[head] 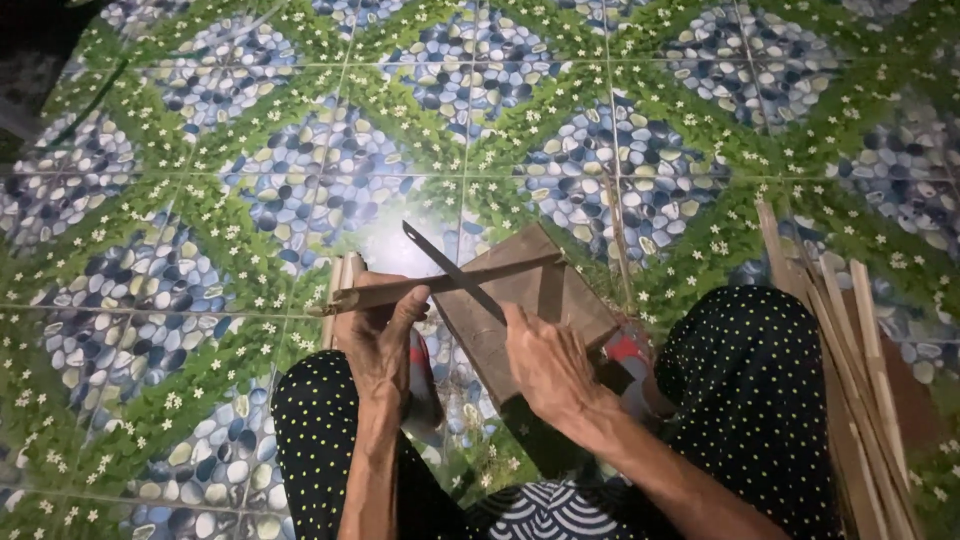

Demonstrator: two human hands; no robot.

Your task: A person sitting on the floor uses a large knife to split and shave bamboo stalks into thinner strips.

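Bamboo strip [440, 283] lies across the wooden block [530, 300] near the middle of the view, running from 9 o'clock toward 3 o'clock. It looks light, stiff and thin, and I judge it can split along its length, with sharp edges. The best place to hold it seems the thick end at 9 o'clock, where the left hand [380, 335] is closed around it. The right hand [550, 365] grips the handle of a knife [455, 272], its dark blade crossing over the strip and pointing to 11 o'clock. More strips [850, 370] lie in a loose pile at 4 o'clock on the tiled floor [200, 250]. No container is visible; nothing here holds the strips.
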